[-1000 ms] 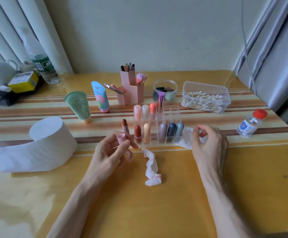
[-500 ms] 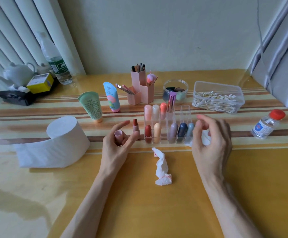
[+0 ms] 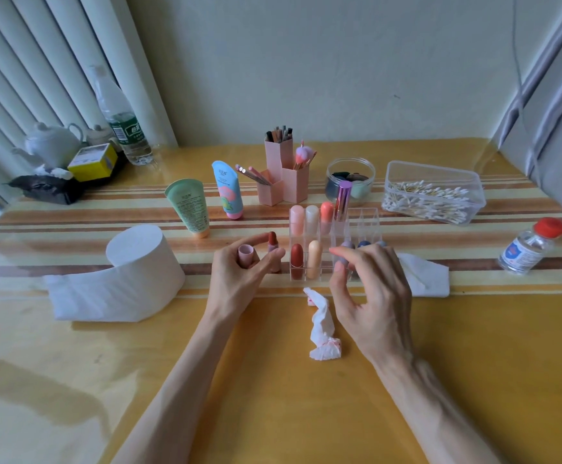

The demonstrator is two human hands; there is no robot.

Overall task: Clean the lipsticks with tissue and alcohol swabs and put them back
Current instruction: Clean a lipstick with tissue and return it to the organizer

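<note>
Standing upright on the surface (image 3: 474, 346), the uncapped lipstick (image 3: 272, 244) is what the next move turns on. Its long axis is vertical, with the dark red bullet on top, and it sits just beside the left end of the clear organizer (image 3: 370, 226).

From the left hand (image 3: 239, 279) it lies at about 1 o'clock, with one fingertip across the front of its base; I cannot tell whether that finger touches it. This hand pinches the pink cap (image 3: 246, 255), mouth up, just left of the lipstick, so it is by far the nearer hand. Capping would likely mean turning the cap over and lowering it straight down.

The right hand (image 3: 373, 296) hovers in front of the organizer's right half with its fingers loosely curled around nothing. It hides most of the purple and blue lipsticks there. The uncapped lipstick is at about 10 o'clock from it, past the red-brown and peach lipsticks in the front row.

- Crumpled tissue (image 3: 323, 326): at 6 o'clock from the organizer, stained pink.
- Flat tissue (image 3: 423, 276): at 3 o'clock from the right hand.
- Alcohol bottle (image 3: 527, 246) and cotton swab box (image 3: 433, 192): farther right.
- Tissue roll (image 3: 139, 272): at 9 o'clock from the left hand.

Nothing stands between the cap and the lipstick.
</note>
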